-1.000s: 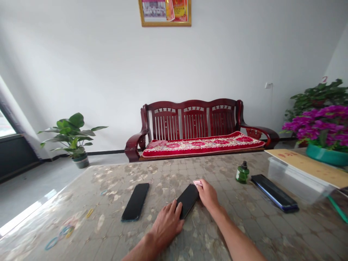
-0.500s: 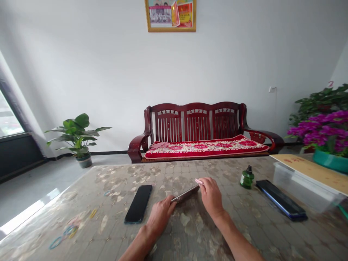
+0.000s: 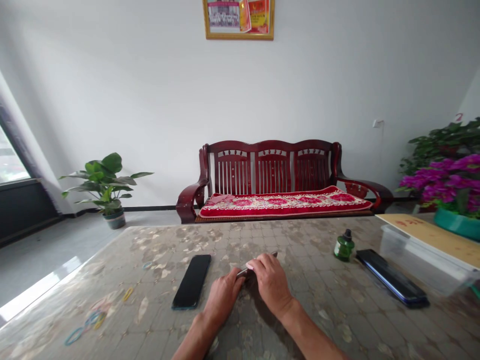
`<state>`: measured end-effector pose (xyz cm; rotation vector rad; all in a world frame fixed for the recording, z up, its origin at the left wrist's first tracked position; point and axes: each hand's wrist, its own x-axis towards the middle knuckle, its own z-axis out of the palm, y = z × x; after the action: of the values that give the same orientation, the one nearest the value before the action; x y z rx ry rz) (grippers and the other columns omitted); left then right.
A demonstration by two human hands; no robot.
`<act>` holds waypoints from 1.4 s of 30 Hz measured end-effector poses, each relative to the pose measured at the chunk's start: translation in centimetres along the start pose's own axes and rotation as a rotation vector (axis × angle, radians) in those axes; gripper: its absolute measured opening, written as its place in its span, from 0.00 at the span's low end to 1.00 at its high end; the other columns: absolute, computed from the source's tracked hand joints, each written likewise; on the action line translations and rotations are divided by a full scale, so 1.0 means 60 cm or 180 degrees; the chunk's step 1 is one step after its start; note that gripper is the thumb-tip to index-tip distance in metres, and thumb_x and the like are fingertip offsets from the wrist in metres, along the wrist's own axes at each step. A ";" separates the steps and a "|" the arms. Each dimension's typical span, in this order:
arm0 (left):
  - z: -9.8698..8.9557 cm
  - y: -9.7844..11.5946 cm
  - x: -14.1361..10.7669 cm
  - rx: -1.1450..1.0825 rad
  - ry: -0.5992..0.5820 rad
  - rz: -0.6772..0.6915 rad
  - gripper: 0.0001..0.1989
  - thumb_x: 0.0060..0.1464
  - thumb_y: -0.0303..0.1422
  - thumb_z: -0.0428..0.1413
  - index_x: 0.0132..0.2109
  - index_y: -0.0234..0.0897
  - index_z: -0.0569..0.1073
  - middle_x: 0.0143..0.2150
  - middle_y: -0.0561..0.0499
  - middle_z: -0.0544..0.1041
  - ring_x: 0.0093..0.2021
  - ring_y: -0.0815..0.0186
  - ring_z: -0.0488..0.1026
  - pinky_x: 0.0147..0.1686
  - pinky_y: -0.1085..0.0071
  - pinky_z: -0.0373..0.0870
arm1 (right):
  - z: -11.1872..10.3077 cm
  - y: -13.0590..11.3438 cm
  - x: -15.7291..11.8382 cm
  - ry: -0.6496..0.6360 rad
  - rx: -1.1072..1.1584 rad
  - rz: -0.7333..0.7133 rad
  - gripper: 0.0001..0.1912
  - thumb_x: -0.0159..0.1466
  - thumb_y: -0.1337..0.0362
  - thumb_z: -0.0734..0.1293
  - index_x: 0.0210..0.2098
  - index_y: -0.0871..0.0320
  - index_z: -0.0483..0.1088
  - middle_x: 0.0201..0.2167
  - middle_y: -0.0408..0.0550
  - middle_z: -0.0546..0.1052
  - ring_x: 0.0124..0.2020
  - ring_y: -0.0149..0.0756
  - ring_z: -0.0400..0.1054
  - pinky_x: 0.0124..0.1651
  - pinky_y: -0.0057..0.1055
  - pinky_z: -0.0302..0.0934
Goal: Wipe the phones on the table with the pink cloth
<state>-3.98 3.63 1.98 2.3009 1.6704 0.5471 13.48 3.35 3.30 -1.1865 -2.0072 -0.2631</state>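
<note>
My left hand (image 3: 224, 294) pinches the near left end of a thin, flat phone (image 3: 243, 273), seen nearly edge-on and tilted above the table. Closed over the phone's upper edge, my right hand (image 3: 272, 284) holds a small pale pinkish-white wipe (image 3: 249, 266); whether it is tissue or cloth I cannot tell. My right fingers cover most of the phone, and only its far corner pokes out beyond them. A second phone (image 3: 191, 281), black screen up, lies on the table just left of my left hand.
Right of my hands stand a green bottle (image 3: 344, 246) with a black cap and a dark blue case-like item (image 3: 392, 278). Beyond them is a clear plastic box (image 3: 416, 260) under a tan board (image 3: 431, 237). Coloured rubber bands (image 3: 92, 320) lie at left. A wooden bench (image 3: 272, 170) stands behind the table.
My right hand has slid left along the phone's edge with the wipe, from the far end towards my left hand. My left hand keeps its hold in nearly the same spot.
</note>
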 end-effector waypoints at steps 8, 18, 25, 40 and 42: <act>-0.006 0.004 -0.001 0.0043 -0.0160 -0.0020 0.05 0.67 0.33 0.48 0.41 0.41 0.68 0.36 0.53 0.80 0.40 0.62 0.79 0.32 0.76 0.61 | -0.015 0.078 -0.003 0.0271 -0.0564 0.0429 0.09 0.67 0.71 0.62 0.38 0.54 0.72 0.33 0.47 0.71 0.36 0.39 0.62 0.40 0.34 0.54; -0.003 0.001 -0.002 0.0052 -0.0120 0.0056 0.06 0.67 0.34 0.46 0.41 0.41 0.67 0.35 0.53 0.80 0.39 0.62 0.79 0.32 0.75 0.62 | 0.002 0.011 0.001 -0.0005 -0.0133 0.0033 0.07 0.66 0.70 0.63 0.39 0.53 0.72 0.35 0.45 0.71 0.38 0.37 0.62 0.43 0.33 0.56; -0.007 0.008 -0.002 0.0121 -0.0207 -0.0068 0.07 0.68 0.35 0.45 0.42 0.42 0.67 0.36 0.53 0.80 0.41 0.62 0.79 0.33 0.75 0.62 | -0.013 0.069 -0.002 0.0211 -0.0506 0.0422 0.09 0.67 0.71 0.61 0.37 0.54 0.72 0.33 0.48 0.71 0.37 0.39 0.62 0.40 0.34 0.55; -0.007 0.003 0.000 0.0110 -0.0150 0.0000 0.07 0.67 0.34 0.47 0.41 0.41 0.68 0.35 0.52 0.80 0.40 0.63 0.78 0.33 0.76 0.61 | 0.003 0.108 -0.011 0.0516 0.0411 0.1021 0.10 0.65 0.68 0.60 0.37 0.54 0.73 0.36 0.49 0.73 0.40 0.40 0.65 0.44 0.34 0.60; -0.012 0.005 0.002 0.0157 -0.0148 -0.0016 0.07 0.67 0.34 0.47 0.40 0.41 0.68 0.34 0.52 0.79 0.39 0.63 0.78 0.33 0.75 0.60 | 0.015 0.133 -0.019 0.0711 0.1103 0.1588 0.10 0.63 0.65 0.61 0.37 0.55 0.74 0.37 0.51 0.75 0.41 0.41 0.68 0.45 0.36 0.62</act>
<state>-3.99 3.60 2.76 2.3246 1.6858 0.4526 19.85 7.40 0.31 -1.3164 -1.4354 0.1888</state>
